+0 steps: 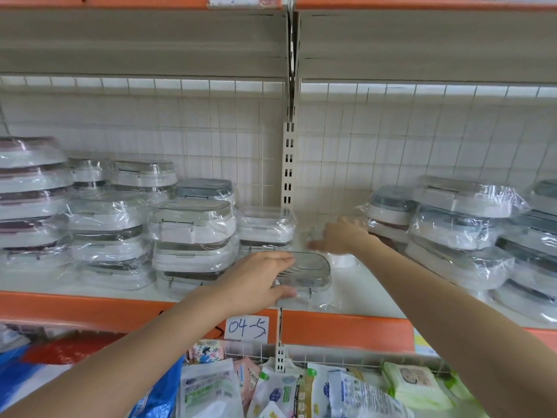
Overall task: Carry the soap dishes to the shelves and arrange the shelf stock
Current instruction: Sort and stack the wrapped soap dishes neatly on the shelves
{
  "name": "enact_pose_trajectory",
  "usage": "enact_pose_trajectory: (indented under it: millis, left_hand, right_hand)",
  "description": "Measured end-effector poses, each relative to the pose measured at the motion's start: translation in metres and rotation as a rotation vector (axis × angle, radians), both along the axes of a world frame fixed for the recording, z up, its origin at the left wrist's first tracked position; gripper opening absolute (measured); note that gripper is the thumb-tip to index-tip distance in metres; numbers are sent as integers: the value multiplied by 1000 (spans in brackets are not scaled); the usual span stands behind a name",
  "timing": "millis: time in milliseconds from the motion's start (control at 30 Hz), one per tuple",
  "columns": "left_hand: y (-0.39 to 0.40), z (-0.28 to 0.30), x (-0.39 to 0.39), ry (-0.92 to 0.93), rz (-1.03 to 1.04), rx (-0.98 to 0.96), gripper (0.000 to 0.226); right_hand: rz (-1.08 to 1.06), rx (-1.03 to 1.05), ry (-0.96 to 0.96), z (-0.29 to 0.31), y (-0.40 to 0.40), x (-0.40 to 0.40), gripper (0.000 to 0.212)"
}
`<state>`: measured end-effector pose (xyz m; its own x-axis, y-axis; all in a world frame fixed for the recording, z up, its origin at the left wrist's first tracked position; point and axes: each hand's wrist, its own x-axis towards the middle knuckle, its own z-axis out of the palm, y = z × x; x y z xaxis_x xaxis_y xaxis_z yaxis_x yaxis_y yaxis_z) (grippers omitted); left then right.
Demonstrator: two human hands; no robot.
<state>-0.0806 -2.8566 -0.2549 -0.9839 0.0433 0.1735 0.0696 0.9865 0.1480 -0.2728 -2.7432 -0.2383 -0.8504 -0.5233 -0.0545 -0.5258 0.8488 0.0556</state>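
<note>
The left hand (259, 279) held a wrapped soap dish (304, 274) at the shelf's (370, 297) front edge, fingers laid flat over its lid and thumb under its near side. The right hand (343, 236) reached further back with fingers spread toward the right-hand stack (452, 224); whether it touched anything was unclear behind the glare of the wrap. Stacks on the left (120, 224) already stood filled, so stocking looked well advanced, with this dish unplaced and the middle gap left to fill.

Below — wipe packs (417, 384), blue bag (156, 399), label (246, 327) "04-5".
</note>
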Motion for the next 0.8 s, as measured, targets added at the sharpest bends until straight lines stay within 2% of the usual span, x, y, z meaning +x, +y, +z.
enact_pose_trajectory:
  millis: [167, 300, 400, 500, 567, 700, 800]
  left_hand:
    - [-4, 2, -3, 25, -10, 33, 66]
    - [1, 4, -7, 41, -27, 50, 68]
    - [7, 6, -13, 20, -45, 74, 72]
    - [7, 16, -13, 4, -55, 128, 72]
    - [2, 24, -9, 24, -46, 131, 62]
    - [-10, 31, -4, 140, 41, 80, 35]
    - [-9, 37, -2, 265, 95, 98, 27]
  right_hand:
    - [53, -111, 27, 25, 11, 8, 61]
    - [208, -141, -31, 43, 36, 27, 50]
    - [299, -187, -207, 47, 50, 42, 60]
    - [316, -101, -351, 35, 55, 58, 74]
    - [328, -67, -314, 24, 56, 65, 77]
    - [356, -132, -228, 28, 62, 63, 55]
    - [294, -220, -163, 53, 76, 60, 60]
